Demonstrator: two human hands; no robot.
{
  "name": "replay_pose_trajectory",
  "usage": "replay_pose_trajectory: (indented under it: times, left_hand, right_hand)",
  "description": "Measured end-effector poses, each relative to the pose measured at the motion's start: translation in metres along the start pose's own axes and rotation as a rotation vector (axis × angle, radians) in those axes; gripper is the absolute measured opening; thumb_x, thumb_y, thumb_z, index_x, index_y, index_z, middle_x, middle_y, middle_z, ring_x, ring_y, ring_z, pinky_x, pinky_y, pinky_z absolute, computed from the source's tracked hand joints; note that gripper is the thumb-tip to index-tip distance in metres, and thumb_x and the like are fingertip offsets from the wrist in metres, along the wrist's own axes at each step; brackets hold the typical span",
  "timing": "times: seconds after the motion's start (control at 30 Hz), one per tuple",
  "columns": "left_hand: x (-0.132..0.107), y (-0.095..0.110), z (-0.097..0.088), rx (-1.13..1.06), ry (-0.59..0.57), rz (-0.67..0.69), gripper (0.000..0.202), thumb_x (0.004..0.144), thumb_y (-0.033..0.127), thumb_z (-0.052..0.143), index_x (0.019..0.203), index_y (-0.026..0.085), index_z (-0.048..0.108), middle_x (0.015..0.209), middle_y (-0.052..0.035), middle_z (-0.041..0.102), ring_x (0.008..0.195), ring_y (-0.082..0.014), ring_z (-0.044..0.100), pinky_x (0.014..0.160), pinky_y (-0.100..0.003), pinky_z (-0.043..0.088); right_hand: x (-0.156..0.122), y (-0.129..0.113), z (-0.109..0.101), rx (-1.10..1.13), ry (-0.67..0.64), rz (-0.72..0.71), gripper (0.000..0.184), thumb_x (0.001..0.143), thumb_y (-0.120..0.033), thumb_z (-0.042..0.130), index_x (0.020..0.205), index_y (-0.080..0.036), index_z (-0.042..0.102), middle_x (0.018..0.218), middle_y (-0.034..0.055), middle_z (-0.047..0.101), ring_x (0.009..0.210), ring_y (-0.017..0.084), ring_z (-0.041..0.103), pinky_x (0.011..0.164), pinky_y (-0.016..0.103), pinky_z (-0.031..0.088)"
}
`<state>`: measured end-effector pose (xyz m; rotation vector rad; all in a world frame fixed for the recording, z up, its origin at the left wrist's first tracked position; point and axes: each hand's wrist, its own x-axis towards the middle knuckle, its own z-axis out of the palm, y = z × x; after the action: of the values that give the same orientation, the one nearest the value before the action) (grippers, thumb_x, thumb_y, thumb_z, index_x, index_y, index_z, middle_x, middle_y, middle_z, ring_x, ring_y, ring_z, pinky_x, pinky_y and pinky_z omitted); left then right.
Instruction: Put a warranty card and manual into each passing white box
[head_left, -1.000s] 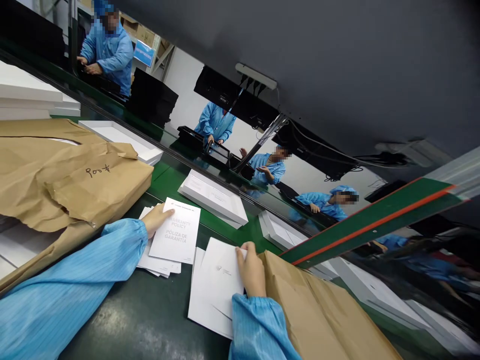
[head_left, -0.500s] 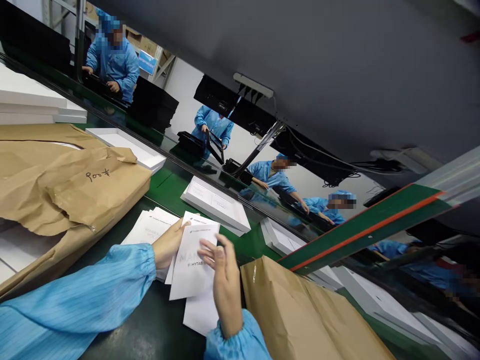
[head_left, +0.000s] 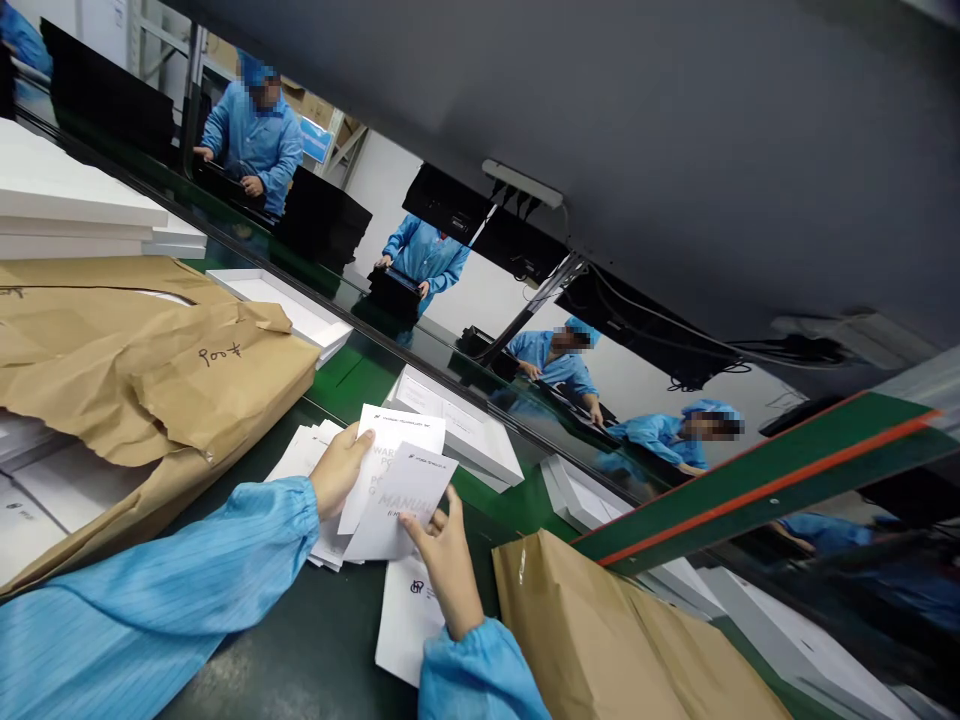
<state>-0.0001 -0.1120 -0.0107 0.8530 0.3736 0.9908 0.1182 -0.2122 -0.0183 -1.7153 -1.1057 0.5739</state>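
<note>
My left hand (head_left: 337, 472) is closed, thumb on top, on the left edge of a white warranty booklet (head_left: 409, 430). Overlapping it in front is a white booklet printed "MANUAL" (head_left: 424, 478), its right edge pinched between the thumb and fingers of my right hand (head_left: 448, 562). Behind and under my left hand, a loose pile of white booklets (head_left: 296, 455) lies on the dark green work surface (head_left: 300, 650). Another white booklet with a black logo (head_left: 401, 625) lies below the manual, beside my right wrist and partly covered by it.
A torn brown paper package (head_left: 225, 400) with white printed items is at left; another brown package (head_left: 570, 620) stands at right. White boxes (head_left: 450, 420) line the green conveyor beyond. A green, orange-striped post (head_left: 750, 500) slants in at right. Co-workers (head_left: 259, 140) sit opposite.
The manual, earlier lying over the warranty booklet with my right fingers spread at it, is now pinched in my right hand and shifted right, uncovering the warranty print. The view has shifted slightly.
</note>
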Motion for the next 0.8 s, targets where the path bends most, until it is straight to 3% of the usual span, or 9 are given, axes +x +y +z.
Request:
replay_pose_trajectory:
  times: [0.1, 0.23, 0.3, 0.37, 0.47, 0.53, 0.63, 0.73, 0.8]
  left_hand:
    - [0.001, 0.004, -0.001, -0.054, -0.077, -0.056, 0.044, 0.069, 0.039, 0.049, 0.104, 0.012, 0.045, 0.089, -0.0106, 0.060, 0.082, -0.0209, 0.056, 0.073, -0.034, 0.041]
    - [0.002, 0.000, -0.008, 0.076, -0.386, -0.174, 0.042, 0.059, 0.030, 0.062, 0.096, 0.013, 0.053, 0.092, -0.0103, 0.060, 0.086, -0.0226, 0.054, 0.076, -0.034, 0.040]
    - [0.003, -0.005, -0.013, 0.212, -0.463, -0.184, 0.037, 0.057, 0.026, 0.063, 0.092, 0.014, 0.056, 0.093, -0.0086, 0.060, 0.088, -0.0226, 0.053, 0.079, -0.034, 0.038]
    - [0.006, -0.009, -0.018, 0.320, -0.431, -0.122, 0.034, 0.059, 0.024, 0.060, 0.092, 0.014, 0.056, 0.094, -0.0078, 0.060, 0.091, -0.0230, 0.051, 0.081, -0.035, 0.037]
    - [0.012, -0.014, -0.024, 0.403, -0.348, -0.014, 0.035, 0.063, 0.023, 0.055, 0.096, 0.013, 0.053, 0.096, -0.0080, 0.059, 0.095, -0.0240, 0.049, 0.081, -0.036, 0.036]
    - [0.015, -0.016, -0.027, 0.438, -0.358, 0.022, 0.034, 0.065, 0.023, 0.052, 0.098, 0.013, 0.051, 0.096, -0.0078, 0.058, 0.095, -0.0235, 0.048, 0.080, -0.035, 0.037]
    - [0.016, -0.011, -0.025, 0.571, -0.405, 0.046, 0.030, 0.067, 0.023, 0.049, 0.096, 0.015, 0.051, 0.093, -0.0069, 0.058, 0.091, -0.0226, 0.050, 0.077, -0.033, 0.038]
    - [0.007, 0.017, -0.012, 0.820, -0.260, 0.251, 0.023, 0.069, 0.019, 0.043, 0.090, 0.018, 0.052, 0.087, -0.0054, 0.057, 0.084, -0.0210, 0.051, 0.073, -0.032, 0.039]
    - [-0.009, 0.049, 0.002, 0.910, -0.138, 0.533, 0.025, 0.072, 0.014, 0.033, 0.087, 0.020, 0.052, 0.089, -0.0047, 0.054, 0.082, -0.0179, 0.050, 0.073, -0.029, 0.038]
  right_hand:
    - [0.007, 0.012, -0.007, 0.254, -0.098, 0.100, 0.037, 0.066, -0.037, 0.053, 0.093, -0.015, 0.041, 0.082, 0.0082, 0.061, 0.077, 0.021, 0.056, 0.067, 0.036, 0.044]
    - [0.011, 0.022, -0.009, 0.370, 0.038, 0.028, 0.023, 0.067, -0.035, 0.054, 0.079, -0.017, 0.045, 0.083, 0.0042, 0.061, 0.076, 0.018, 0.056, 0.065, 0.030, 0.044]
    - [0.011, 0.023, -0.008, 0.405, 0.107, 0.010, 0.022, 0.067, -0.034, 0.054, 0.079, -0.018, 0.046, 0.087, 0.0039, 0.060, 0.079, 0.018, 0.055, 0.067, 0.030, 0.044]
    - [0.009, 0.021, -0.005, 0.480, 0.104, 0.028, 0.025, 0.069, -0.035, 0.052, 0.086, -0.019, 0.046, 0.092, 0.0045, 0.058, 0.083, 0.018, 0.054, 0.067, 0.030, 0.044]
    - [0.005, 0.016, -0.001, 0.599, -0.023, 0.138, 0.037, 0.070, -0.038, 0.049, 0.101, -0.019, 0.043, 0.101, 0.0068, 0.055, 0.088, 0.020, 0.053, 0.068, 0.032, 0.046]
    - [0.002, 0.015, 0.001, 0.630, -0.092, 0.226, 0.044, 0.069, -0.037, 0.051, 0.107, -0.017, 0.040, 0.104, 0.0084, 0.054, 0.090, 0.021, 0.052, 0.068, 0.033, 0.046]
    - [0.002, 0.017, 0.002, 0.643, -0.088, 0.252, 0.050, 0.068, -0.036, 0.053, 0.112, -0.018, 0.036, 0.105, 0.0082, 0.053, 0.093, 0.021, 0.051, 0.071, 0.035, 0.046]
    - [0.007, 0.021, -0.004, 0.649, 0.016, 0.185, 0.054, 0.069, -0.035, 0.052, 0.117, -0.021, 0.031, 0.106, 0.0059, 0.053, 0.097, 0.020, 0.048, 0.077, 0.035, 0.044]
    - [0.010, 0.026, -0.010, 0.627, 0.096, 0.150, 0.056, 0.070, -0.036, 0.050, 0.119, -0.023, 0.028, 0.107, 0.0047, 0.052, 0.101, 0.019, 0.045, 0.080, 0.035, 0.042]
